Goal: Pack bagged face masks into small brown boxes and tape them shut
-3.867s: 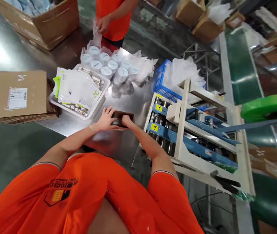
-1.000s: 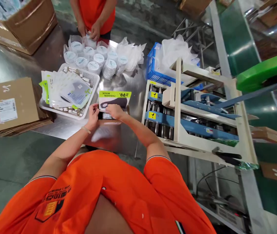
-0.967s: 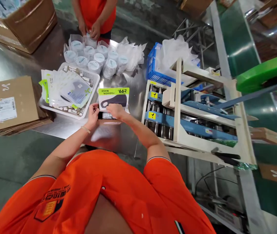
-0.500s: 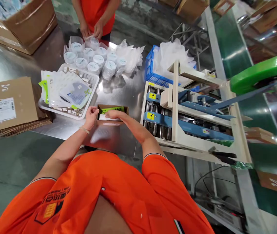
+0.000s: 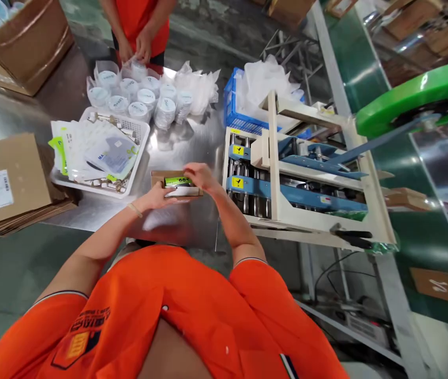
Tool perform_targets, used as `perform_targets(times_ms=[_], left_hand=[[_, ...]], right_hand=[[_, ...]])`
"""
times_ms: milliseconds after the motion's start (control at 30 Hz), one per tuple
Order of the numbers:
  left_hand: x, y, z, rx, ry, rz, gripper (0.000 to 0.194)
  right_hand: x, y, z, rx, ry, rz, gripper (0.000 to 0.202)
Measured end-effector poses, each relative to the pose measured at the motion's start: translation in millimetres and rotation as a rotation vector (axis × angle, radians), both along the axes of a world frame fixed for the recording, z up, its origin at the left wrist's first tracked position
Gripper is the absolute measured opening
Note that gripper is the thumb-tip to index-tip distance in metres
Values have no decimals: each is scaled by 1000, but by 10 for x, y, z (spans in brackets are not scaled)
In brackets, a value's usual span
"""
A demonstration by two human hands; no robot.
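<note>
- Off the packet (image 5: 177, 181) and up to the far right corner of the small open carton (image 5: 188, 199) goes the right hand (image 5: 203, 178), compared with half a second ago; the left hand (image 5: 158, 197) has shifted from the far left corner toward the near left end.
- Head view, center: the packet, green, black and white, lies inside the carton, its green strip showing at the opening. The carton sits on the metal bench (image 5: 196, 150).
- Left fingers curve over the carton's left end, some reaching across the opening near the packet; whether they grip cannot be told. Right fingers bend at the opposite corner, any pinch on the cardboard hidden from the camera.
- Nearby, a white tray (image 5: 142, 152) of flat pouches (image 5: 113, 152) stands left of the carton, with plastic-wrapped tubs (image 5: 145, 96) beyond, close to a co-worker's hands (image 5: 141, 48). Roller machinery (image 5: 279, 189) flanks the bench at right.
- Likeliest trouble, by the look of it: packet edges sitting too high could catch and crease if cardboard is pressed over them.
- Uneven pressure from the two hands might skew the carton on smooth metal; the left fingers, lying over the opening, could be pinched by a flap.
</note>
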State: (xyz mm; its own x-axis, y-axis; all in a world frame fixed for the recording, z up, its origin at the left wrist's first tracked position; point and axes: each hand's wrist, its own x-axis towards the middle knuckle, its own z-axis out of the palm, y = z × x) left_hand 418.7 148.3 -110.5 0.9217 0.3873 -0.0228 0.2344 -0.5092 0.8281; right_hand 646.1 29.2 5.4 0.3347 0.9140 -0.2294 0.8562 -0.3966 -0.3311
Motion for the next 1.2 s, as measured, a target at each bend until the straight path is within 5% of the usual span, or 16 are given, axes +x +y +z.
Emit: perform_targets(times_ms=[100, 200, 300, 467, 567, 667, 767, 967, 1067, 1200], left_hand=[[8, -1, -15, -39, -69, -1, 75], [78, 28, -17, -20, -26, -5, 68], [170, 59, 29, 26, 94, -20, 64], [284, -115, 182, 247, 110, 210, 42], [252, -300, 235, 345, 39, 275, 40], [185, -378, 254, 357, 65, 313, 56], [123, -335, 247, 423, 113, 296, 90], [37, -227, 56, 407, 141, 217, 114], [332, -71, -55, 334, -6, 222, 109], [1306, 203, -34, 286, -189, 162, 97]], right_hand=[[130, -278, 178, -169, -98, -287, 27], [-83, -195, 100, -389, 104, -114, 25], [-365, 93, -8, -432, 32, 47, 20], [-209, 342, 104, -243, -159, 26, 41], [2, 248, 43, -122, -175, 134, 75], [-2, 5, -226, -265, -98, 276, 121], [-109, -221, -511, -292, -120, 247, 149], [-38, -349, -661, -180, -45, 212, 152], [-3, -615, -668, -57, -37, -40, 132], [-182, -1291, -830, 41, 64, -347, 94]])
